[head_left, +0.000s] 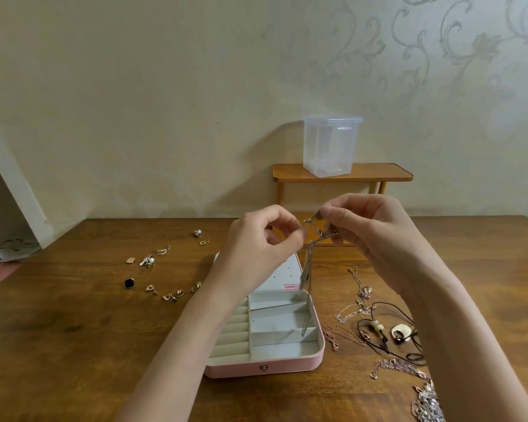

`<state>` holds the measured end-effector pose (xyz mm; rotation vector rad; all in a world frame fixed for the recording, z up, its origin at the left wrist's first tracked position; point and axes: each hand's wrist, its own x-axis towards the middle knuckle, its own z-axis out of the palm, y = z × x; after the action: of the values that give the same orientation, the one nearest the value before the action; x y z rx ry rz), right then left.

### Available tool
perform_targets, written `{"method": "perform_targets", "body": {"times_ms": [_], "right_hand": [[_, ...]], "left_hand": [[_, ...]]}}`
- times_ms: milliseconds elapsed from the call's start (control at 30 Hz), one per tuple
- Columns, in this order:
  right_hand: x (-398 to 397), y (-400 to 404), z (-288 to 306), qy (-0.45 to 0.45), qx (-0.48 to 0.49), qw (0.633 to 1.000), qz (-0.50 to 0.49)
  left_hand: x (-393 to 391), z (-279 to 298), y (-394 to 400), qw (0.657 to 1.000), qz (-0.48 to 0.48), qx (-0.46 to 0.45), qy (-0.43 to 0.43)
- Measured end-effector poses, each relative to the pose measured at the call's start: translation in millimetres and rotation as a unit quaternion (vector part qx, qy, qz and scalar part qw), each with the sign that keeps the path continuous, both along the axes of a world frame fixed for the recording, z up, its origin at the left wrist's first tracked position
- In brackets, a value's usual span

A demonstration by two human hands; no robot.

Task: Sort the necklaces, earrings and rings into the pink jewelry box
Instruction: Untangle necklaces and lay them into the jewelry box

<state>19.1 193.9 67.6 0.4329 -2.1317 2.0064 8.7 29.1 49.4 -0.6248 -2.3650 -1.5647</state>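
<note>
Left hand (258, 242) and right hand (375, 236): bare, no rings or watch. Both forearms bare, no sleeves in view.

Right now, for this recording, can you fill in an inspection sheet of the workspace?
Surface: brown wooden table, grain visible.
Job's things: open pink jewelry box with pale grey compartments; thin silver chain necklace held up over it, hanging into the box; small gold earrings and studs scattered left of the box; tangled chain and black cord necklaces to its right.
Clutter: nothing seen.
Grippers: left hand and right hand both pinch the chain above the box.
Cables: nothing seen.
Surroundings: clear plastic lidded container on a small wooden shelf; patterned cream wallpaper.
</note>
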Motion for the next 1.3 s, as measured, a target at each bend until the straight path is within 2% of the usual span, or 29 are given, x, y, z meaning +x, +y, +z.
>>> {"method": "perform_targets", "body": {"times_ms": [67, 133, 167, 200, 233, 267, 300, 333, 367, 433, 500, 533, 567, 600, 667, 767, 867, 967, 1033, 1133, 1200, 1300], "right_hand": [[0, 0, 0, -0.003, -0.025, 1.000, 0.000], [0, 1, 0, -0.009, -0.055, 0.998, 0.003], [0, 2, 0, -0.012, -0.063, 0.998, 0.005], [0, 1, -1, -0.015, -0.063, 0.998, 0.006], [-1, 1, -1, -0.020, -0.060, 0.998, 0.009], [-1, 0, -2, -0.025, -0.058, 0.998, 0.012], [-2, -1, -2, -0.030, -0.061, 0.998, 0.015], [-3, -1, -3, -0.034, -0.070, 0.997, 0.015], [-4, -1, -3, -0.037, -0.082, 0.996, 0.014], [-4, -1, -3, -0.036, -0.103, 0.994, 0.008], [-4, -1, -3, -0.026, -0.117, 0.993, -0.007], [-3, -1, -2, -0.017, -0.119, 0.993, -0.019], [-2, -2, -1, -0.006, -0.116, 0.993, -0.032], [-1, -2, 1, 0.008, -0.103, 0.993, -0.049], [0, -2, 3, 0.043, -0.057, 0.994, -0.087], [1, -2, 3, 0.076, -0.017, 0.991, -0.112], [0, -3, 2, 0.081, -0.007, 0.991, -0.105], [0, -5, 1, 0.071, 0.007, 0.992, -0.101], [0, -4, 1, 0.084, 0.015, 0.990, -0.110], [-1, -1, 2, 0.101, 0.025, 0.987, -0.125], [-2, 0, 1, 0.103, 0.028, 0.986, -0.125], [-3, 1, 1, 0.112, 0.022, 0.986, -0.120]], "left_hand": [[1, 0, 1, 1.000, -0.018, -0.004, -0.022], [2, 2, 3, 0.983, -0.083, 0.126, -0.108], [2, 4, 3, 0.948, -0.129, 0.234, -0.175], [2, 6, 4, 0.895, -0.171, 0.338, -0.236], [2, 8, 5, 0.844, -0.202, 0.414, -0.276], [3, 8, 6, 0.807, -0.219, 0.462, -0.296], [3, 8, 7, 0.785, -0.225, 0.492, -0.302], [3, 7, 10, 0.782, -0.219, 0.503, -0.297], [3, 5, 12, 0.802, -0.199, 0.490, -0.279], [2, 0, 14, 0.880, -0.143, 0.403, -0.205], [-1, -9, 15, 0.962, -0.074, 0.252, -0.070], [-3, -14, 15, 0.987, -0.032, 0.157, 0.020], [-4, -20, 16, 0.992, 0.011, 0.055, 0.109], [-5, -24, 16, 0.982, 0.045, -0.037, 0.180], [-5, -29, 15, 0.961, 0.085, -0.131, 0.228], [-11, -32, 12, 0.963, 0.102, -0.114, 0.222], [-14, -36, 13, 0.962, 0.113, -0.136, 0.208], [-16, -40, 16, 0.985, 0.064, -0.111, 0.113], [-16, -39, 18, 0.997, 0.022, -0.068, -0.003], [-18, -42, 20, 0.984, -0.030, -0.043, -0.171], [-18, -42, 20, 0.976, -0.043, -0.030, -0.213], [-17, -37, 13, 0.977, -0.026, -0.082, -0.197]]}}
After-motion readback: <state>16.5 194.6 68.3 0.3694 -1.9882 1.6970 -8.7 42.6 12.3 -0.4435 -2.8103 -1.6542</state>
